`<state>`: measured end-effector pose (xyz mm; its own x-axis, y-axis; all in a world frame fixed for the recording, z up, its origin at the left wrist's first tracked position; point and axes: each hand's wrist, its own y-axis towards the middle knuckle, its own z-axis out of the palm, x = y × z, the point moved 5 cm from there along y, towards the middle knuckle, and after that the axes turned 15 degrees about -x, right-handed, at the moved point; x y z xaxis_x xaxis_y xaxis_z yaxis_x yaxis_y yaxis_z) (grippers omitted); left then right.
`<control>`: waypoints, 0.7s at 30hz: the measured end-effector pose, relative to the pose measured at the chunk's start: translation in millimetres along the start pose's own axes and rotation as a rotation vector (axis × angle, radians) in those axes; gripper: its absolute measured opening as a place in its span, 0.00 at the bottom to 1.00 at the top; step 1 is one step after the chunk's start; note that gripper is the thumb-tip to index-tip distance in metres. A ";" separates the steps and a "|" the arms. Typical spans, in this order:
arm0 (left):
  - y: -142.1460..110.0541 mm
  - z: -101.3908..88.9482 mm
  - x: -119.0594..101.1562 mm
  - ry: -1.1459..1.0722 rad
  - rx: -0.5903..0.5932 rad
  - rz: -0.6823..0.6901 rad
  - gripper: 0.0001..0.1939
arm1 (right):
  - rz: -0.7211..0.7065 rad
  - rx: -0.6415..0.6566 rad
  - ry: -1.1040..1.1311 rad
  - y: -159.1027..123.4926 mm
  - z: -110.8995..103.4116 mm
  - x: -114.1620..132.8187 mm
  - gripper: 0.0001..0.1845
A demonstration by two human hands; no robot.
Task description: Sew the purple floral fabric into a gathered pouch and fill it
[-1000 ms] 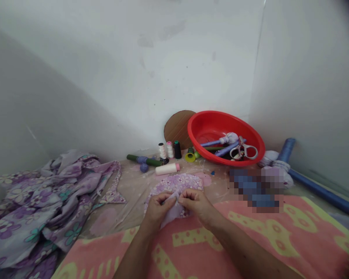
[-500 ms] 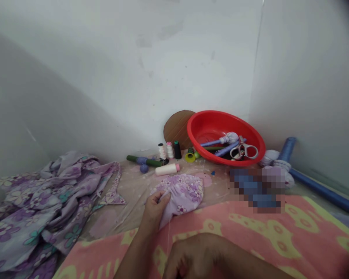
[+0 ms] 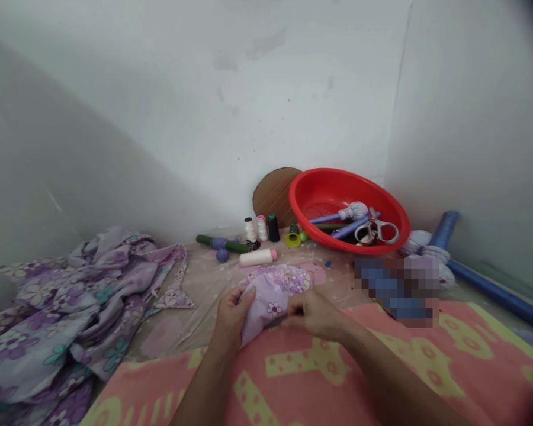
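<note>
A piece of lilac fabric (image 3: 270,296) with purple and white flowers lies in front of me, its left part gathered. My left hand (image 3: 235,313) pinches the gathered left edge between thumb and fingers. At the fabric's lower right edge, my right hand (image 3: 313,313) has its fingers curled closed, close against the cloth. What sits between those fingers is too small to see. A white thread spool with a pink end (image 3: 256,257) lies on its side just behind the fabric.
Small thread spools (image 3: 262,229) stand by the wall near a green stick (image 3: 224,244). A red basin (image 3: 355,177) holds scissors (image 3: 375,231) and blue sticks. Crumpled floral cloth (image 3: 89,313) lies left, a pink-yellow blanket (image 3: 293,384) in front. A blue-wrapped pole (image 3: 501,293) is right.
My right hand has moved up and forward from near the bottom edge to the fabric's right side. My left hand keeps its pinch. The view has shifted slightly.
</note>
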<state>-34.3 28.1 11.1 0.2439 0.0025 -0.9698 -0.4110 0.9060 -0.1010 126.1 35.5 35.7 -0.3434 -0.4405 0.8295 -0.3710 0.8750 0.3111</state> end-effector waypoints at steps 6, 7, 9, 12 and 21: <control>-2.8 5.6 1.5 0.048 0.086 0.042 0.10 | 0.111 -0.257 0.210 5.5 15.2 -4.6 0.07; -3.7 6.7 2.2 0.045 0.106 0.036 0.10 | 0.127 -0.269 0.213 4.6 20.7 -5.2 0.07; -6.3 9.5 4.2 0.030 0.155 0.003 0.10 | 0.161 -0.291 0.198 3.0 29.6 -8.6 0.08; -10.9 14.0 5.2 -0.002 0.222 -0.028 0.09 | 0.194 -0.339 0.165 2.4 35.6 -16.3 0.09; -8.1 12.0 5.4 -0.018 0.177 0.003 0.08 | 0.071 -0.278 0.285 0.8 36.5 0.4 0.07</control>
<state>-19.1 25.9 9.4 0.2595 0.0111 -0.9657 -0.2507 0.9664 -0.0563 94.2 28.6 19.2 -0.0919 -0.3380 0.9366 -0.0937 0.9394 0.3298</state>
